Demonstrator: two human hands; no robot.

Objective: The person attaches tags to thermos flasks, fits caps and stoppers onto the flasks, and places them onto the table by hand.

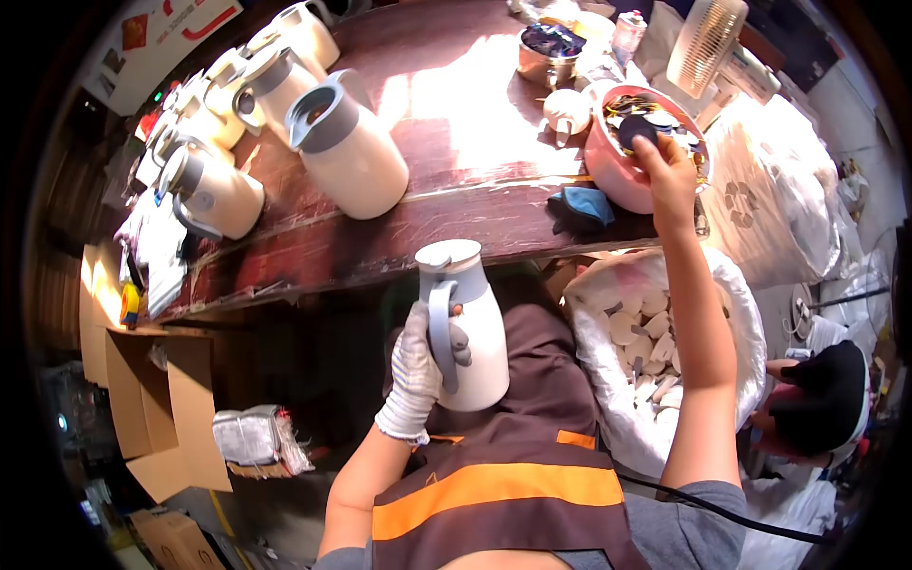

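Ctr of frame, over the lap, the gloved L hand [415, 372] has its grip closed on a white jug [486, 347] at the handle. Lower R, a lined bin [606, 408] holds white pcs [650, 337]. Upper R, the bare R hand [667, 171] pinches a dark disc [635, 131] over a pink basin [616, 171] on the table [465, 211]; more jugs [361, 163] stand upper L.

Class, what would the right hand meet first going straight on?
The right hand would probably meet the loose parts in the pink basin, beyond the dark disc it holds; depth is unclear.
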